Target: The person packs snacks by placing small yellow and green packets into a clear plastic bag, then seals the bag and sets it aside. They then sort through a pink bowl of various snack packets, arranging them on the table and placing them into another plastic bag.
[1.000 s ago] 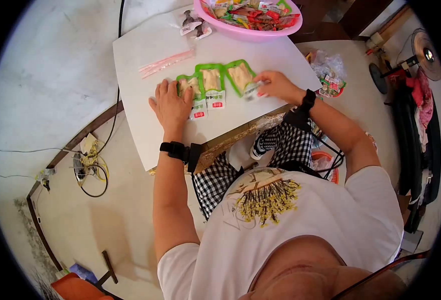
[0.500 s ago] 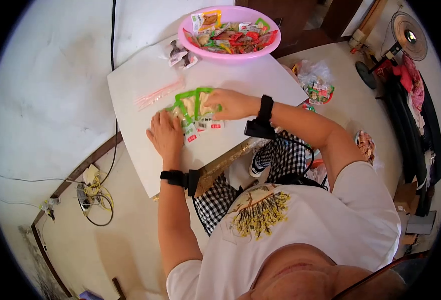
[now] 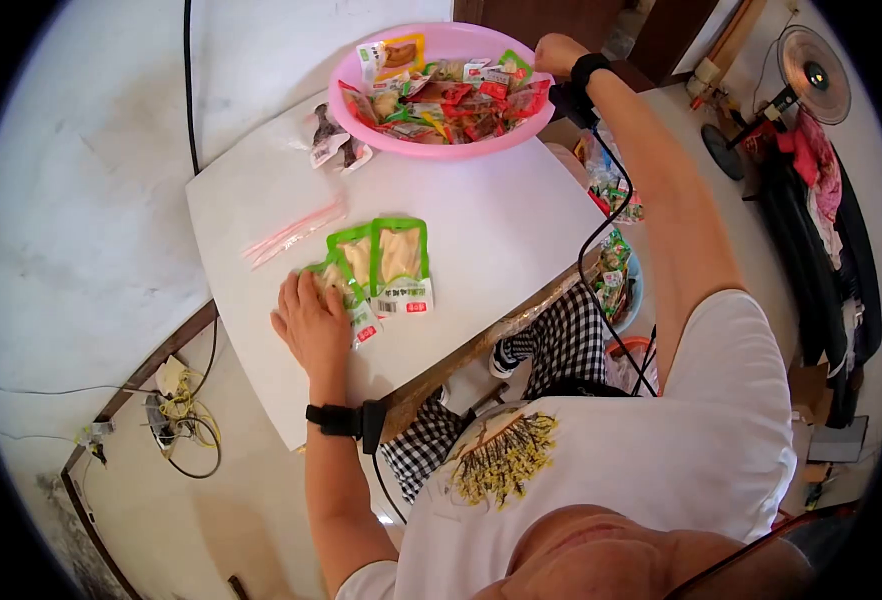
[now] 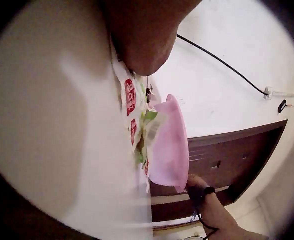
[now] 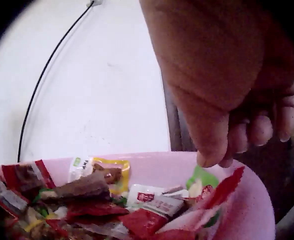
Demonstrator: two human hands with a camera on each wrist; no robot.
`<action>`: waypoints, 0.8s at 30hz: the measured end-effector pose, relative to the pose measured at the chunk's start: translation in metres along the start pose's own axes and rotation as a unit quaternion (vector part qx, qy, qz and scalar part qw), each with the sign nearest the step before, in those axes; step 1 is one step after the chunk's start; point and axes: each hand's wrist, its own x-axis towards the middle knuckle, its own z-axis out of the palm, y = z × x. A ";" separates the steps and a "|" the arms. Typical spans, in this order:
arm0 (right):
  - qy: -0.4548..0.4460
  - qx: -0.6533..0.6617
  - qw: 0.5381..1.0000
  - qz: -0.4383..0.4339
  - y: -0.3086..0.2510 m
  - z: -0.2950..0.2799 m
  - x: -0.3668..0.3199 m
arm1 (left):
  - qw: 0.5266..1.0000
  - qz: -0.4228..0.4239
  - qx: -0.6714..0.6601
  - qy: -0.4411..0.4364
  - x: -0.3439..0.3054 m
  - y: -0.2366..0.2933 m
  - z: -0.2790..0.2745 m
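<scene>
My left hand (image 3: pixel 316 325) rests with spread fingers on the leftmost of three green-edged packs. The other two, a middle pack (image 3: pixel 357 258) and a right pack (image 3: pixel 401 252), overlap beside it, white labels towards me. At the back of the table stands a pink basin (image 3: pixel 441 150) full of mixed food packets. Over its right rim is my right hand (image 5: pixel 222 75), fingers bent and thumb tip above a green packet corner (image 5: pixel 202 176); whether they touch the rim I cannot tell. No pack shows in that hand.
Clear plastic strips (image 3: pixel 294 233) lie left of the green-edged packs. Small dark-filled packs (image 3: pixel 336 140) sit left of the basin on the white table (image 3: pixel 491 220). On the floor at right are a blue tub of packets (image 3: pixel 616 280) and a fan (image 3: pixel 814 75).
My right hand has left the rightmost green-edged pack, which was slid left against the others, and moved back to the basin's right rim. My left hand has stayed on the leftmost pack.
</scene>
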 end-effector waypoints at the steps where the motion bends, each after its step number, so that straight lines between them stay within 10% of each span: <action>1: 0.013 0.004 1.000 0.007 0.006 0.011 0.008 | 1.000 0.002 0.002 0.000 0.000 -0.001 0.001; 24: -0.088 -0.273 0.957 -0.033 -0.037 0.037 0.052 | 0.999 0.025 0.029 0.004 0.001 -0.002 -0.001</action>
